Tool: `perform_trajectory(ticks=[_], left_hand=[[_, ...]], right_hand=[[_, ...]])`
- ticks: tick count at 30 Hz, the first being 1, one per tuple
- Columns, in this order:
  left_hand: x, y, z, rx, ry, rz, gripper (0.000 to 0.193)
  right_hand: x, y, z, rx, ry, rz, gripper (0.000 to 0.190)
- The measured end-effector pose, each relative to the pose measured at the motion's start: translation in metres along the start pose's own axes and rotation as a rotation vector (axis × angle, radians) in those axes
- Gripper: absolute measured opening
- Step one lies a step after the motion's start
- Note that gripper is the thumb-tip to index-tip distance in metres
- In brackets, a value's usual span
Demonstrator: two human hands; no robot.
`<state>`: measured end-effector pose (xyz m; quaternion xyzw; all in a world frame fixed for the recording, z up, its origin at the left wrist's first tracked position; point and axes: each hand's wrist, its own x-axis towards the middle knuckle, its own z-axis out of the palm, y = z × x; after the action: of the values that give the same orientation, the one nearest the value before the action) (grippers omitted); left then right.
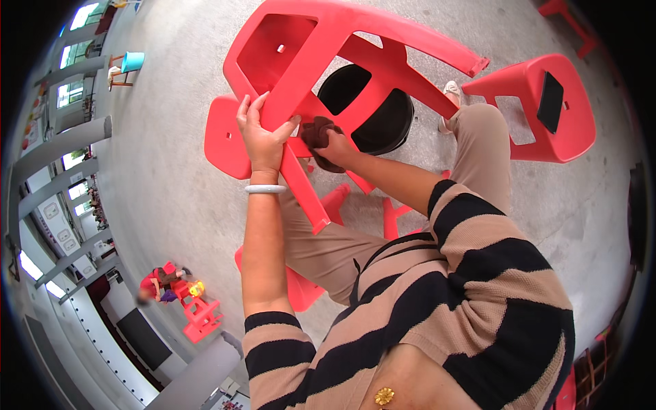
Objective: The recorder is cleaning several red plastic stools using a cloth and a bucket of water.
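A red plastic stool (302, 66) is tipped on its side in front of me, with its legs pointing right and down. My left hand (264, 128) grips its frame, thumb on one side and fingers on the other. In my right hand (335, 149) is a bunched dark brown cloth (319, 136), pressed against the inner part of the stool. Behind the stool's openings a round black basin or bucket (384, 128) shows in part. The seat of a second red stool (225, 138) lies just left of my left hand, partly covered by the held one.
To the right, a red stool (574, 113) carries a black smartphone (550, 102). More red stool parts (302, 287) show under my legs. Far left, a seated person (159, 282) is beside red stools (202, 320). A turquoise bucket (132, 61) stands at upper left.
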<state>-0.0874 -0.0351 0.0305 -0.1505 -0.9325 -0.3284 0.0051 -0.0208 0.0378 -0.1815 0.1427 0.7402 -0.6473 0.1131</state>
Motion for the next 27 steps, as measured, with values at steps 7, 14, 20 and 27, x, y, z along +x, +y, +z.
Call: perform_trajectory(ticks=[7, 14, 20, 27], left_hand=[[-0.001, -0.008, -0.006, -0.01, 0.021, 0.009, 0.068], [0.004, -0.007, 0.0, 0.004, 0.002, 0.029, 0.069], [-0.001, -0.002, -0.002, 0.004, 0.021, 0.012, 0.069], [0.002, 0.0, 0.001, -0.046, 0.007, -0.006, 0.069]], right_hand=[[-0.002, -0.012, 0.004, -0.037, -0.1, 0.043, 0.079], [0.01, -0.001, -0.007, -0.124, -0.109, 0.12, 0.081], [0.001, -0.001, 0.006, -0.022, -0.032, -0.001, 0.073], [0.015, 0.005, 0.005, -0.105, -0.02, 0.048, 0.078]])
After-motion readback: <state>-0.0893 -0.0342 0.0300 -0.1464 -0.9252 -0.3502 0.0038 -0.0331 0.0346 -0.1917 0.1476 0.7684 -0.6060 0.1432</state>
